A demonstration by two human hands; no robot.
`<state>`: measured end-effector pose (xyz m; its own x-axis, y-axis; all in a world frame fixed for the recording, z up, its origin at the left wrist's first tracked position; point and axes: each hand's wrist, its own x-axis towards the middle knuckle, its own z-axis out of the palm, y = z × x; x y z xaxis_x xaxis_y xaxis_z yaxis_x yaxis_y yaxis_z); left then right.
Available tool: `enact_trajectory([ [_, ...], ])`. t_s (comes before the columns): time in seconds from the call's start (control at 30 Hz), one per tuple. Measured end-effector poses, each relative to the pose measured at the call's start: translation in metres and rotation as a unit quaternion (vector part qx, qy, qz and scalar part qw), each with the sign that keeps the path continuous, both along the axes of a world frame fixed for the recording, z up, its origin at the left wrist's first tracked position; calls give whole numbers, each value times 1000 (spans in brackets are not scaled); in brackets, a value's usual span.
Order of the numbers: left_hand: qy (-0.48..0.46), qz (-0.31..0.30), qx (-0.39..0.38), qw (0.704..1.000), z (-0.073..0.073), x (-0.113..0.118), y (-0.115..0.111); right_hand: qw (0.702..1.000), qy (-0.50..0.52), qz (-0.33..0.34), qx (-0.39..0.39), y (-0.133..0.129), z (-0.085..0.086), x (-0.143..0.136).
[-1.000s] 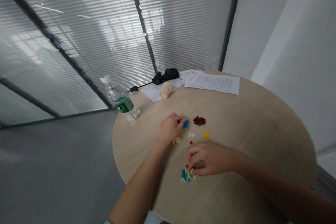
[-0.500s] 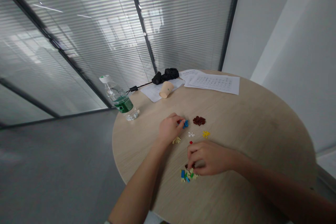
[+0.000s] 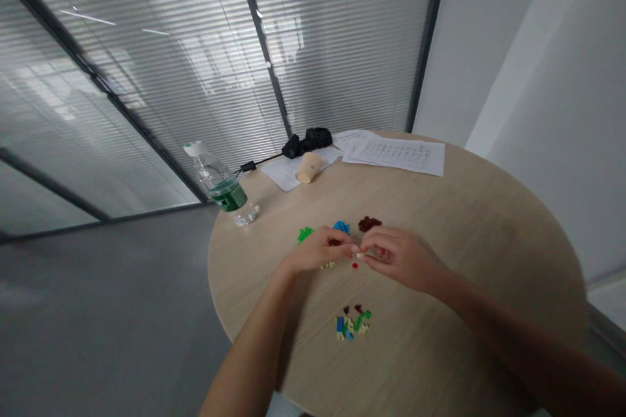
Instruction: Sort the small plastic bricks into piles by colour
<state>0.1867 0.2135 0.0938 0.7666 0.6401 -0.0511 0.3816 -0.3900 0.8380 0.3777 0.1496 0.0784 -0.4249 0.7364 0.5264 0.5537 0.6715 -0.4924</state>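
Thumb and fingers of my right hand pinch a small cream piece above the table's middle. My left hand meets it from the left, its fingertips closed beside the piece; what they hold, if anything, is too small to tell. Green pieces, blue pieces and dark brown pieces lie in piles behind the hands. Below the left hand are some cream pieces, and a red piece lies under the fingertips. Nearer me sits a mixed pile of several colours.
A clear bottle with a green label stands at the table's left edge. Towards the back are a paper cup on its side, a black bundle with a cord, and printed sheets. Blinds and a wall rise behind the round table.
My right hand has moved up from the mixed pile with a cream piece. My left hand has come slightly down and right to meet it, uncovering the green pile.
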Motion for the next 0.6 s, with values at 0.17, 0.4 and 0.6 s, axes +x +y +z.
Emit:
enact_trajectory([
  [0.17,-15,1,-58,998,-4,2,-2,999,4,-30,18,2,0,-2],
  [0.4,9,8,-40,999,2,-5,-1,999,-7,-37,-7,-1,-1,-5],
  [0.6,199,77,129,968,7,-37,13,999,-31,-4,-26,-2,-8,-7],
])
